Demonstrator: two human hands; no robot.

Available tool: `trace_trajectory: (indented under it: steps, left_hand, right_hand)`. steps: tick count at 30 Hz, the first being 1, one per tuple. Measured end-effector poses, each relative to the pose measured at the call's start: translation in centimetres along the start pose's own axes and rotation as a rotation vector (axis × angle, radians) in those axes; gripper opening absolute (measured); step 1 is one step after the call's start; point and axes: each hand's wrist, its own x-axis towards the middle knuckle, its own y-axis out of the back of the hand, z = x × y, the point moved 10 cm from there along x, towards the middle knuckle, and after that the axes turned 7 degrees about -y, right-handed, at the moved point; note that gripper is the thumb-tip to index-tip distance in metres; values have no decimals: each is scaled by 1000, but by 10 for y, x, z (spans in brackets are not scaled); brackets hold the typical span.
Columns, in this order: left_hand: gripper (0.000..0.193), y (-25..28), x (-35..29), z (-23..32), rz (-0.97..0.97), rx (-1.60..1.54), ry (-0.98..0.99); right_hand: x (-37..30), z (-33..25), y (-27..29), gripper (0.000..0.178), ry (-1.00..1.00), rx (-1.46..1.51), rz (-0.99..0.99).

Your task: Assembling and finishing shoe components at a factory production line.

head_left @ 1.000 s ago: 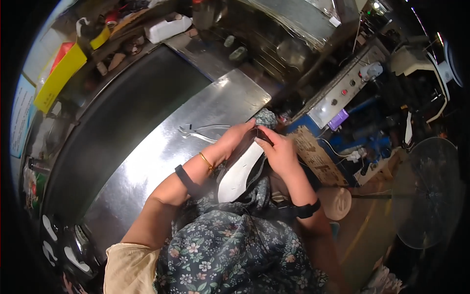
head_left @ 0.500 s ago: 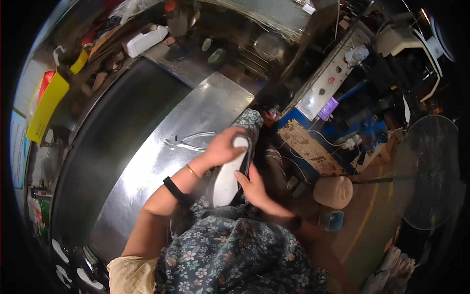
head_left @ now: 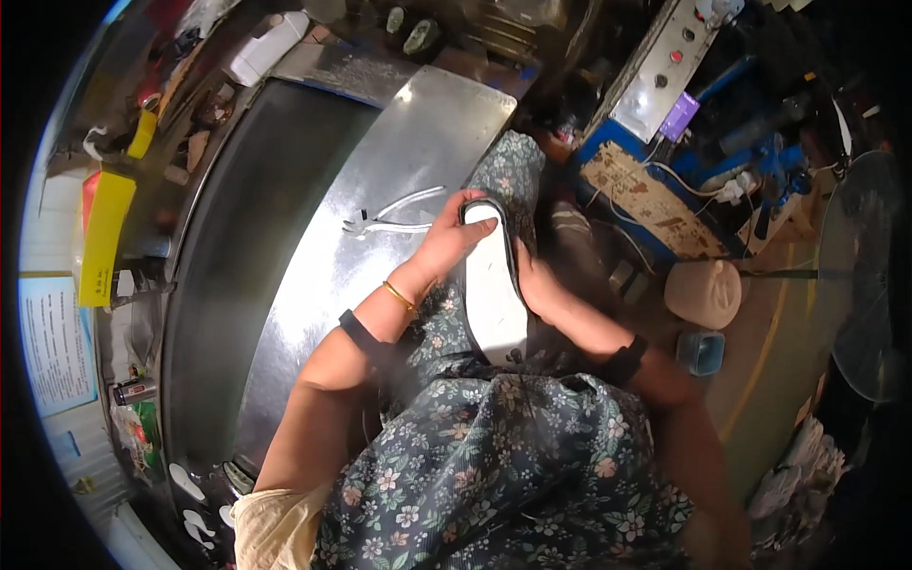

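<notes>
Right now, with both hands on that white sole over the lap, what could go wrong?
1. The white sole rests on the lap, not on the steel table. The left hand presses its top end and the right hand steadies one edge, so it might slide off toward the floor.
2. The metal pliers lie right beside the left hand; a sideways move could knock them.
3. The right hand's grip is partly hidden behind the sole, so its hold is uncertain.
</notes>
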Motion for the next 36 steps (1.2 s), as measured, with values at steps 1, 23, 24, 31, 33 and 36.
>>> trace_trajectory:
  steps: [1, 23, 24, 31, 33, 36]
  left_hand:
    - [41, 2, 1, 0, 10, 43, -10]
    - [54, 38, -28, 45, 366, 1225, 57]
    - [56, 23, -27, 54, 164, 1624, 107]
    - [61, 29, -23, 64, -137, 1450, 130]
    - [95, 13, -69, 29, -270, 690, 171]
    - [103, 4, -96, -5, -115, 106, -46]
  right_hand:
    - [0, -16, 8, 59, 121, -229, 125]
    - [3, -58, -19, 78, 216, -172, 79]
    - [-2, -66, -20, 79, 181, -232, 92]
    - [21, -54, -27, 84, 373, -55, 151]
    - [11, -54, -14, 85, 305, -83, 67]
    - [-2, -100, 18, 74, 185, -688, 107]
